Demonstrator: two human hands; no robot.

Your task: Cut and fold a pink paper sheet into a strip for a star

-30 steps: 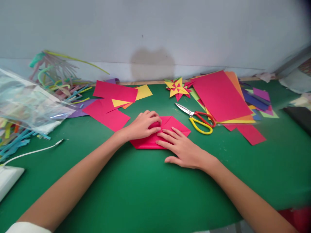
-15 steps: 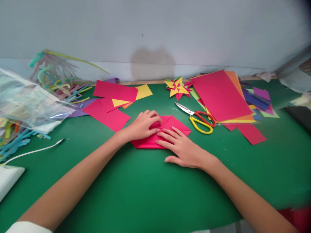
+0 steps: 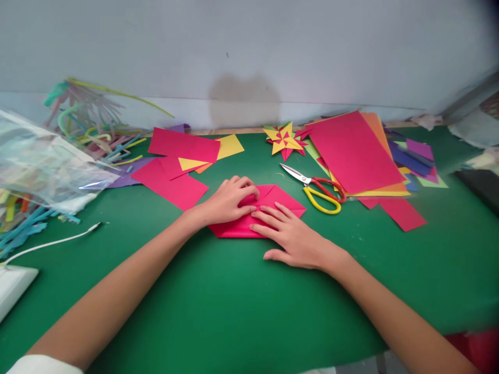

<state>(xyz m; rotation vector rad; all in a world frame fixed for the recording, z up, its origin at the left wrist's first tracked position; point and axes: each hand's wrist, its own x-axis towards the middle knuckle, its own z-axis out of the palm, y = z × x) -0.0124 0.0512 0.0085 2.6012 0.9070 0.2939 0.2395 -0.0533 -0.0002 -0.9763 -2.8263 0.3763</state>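
Note:
A folded red sheet of paper lies on the green table in front of me, its corners angled and creases showing. My left hand is on its left part, fingers curled together and the thumb tip pressing the paper; what lies under the palm is hidden. Spread flat over the middle and lower right of the sheet is my right hand, thumb resting on the table below the near edge. Scissors with one red and one yellow handle lie partly open to the right of the paper.
Behind the scissors sits a red-yellow paper star, with stacked coloured sheets to its right. Red and yellow pieces lie at back left. Further left are a clear plastic bag, coloured strips and a white cable.
Both hands keep the same position on the folded paper. The view has shifted very slightly; nothing else has visibly moved.

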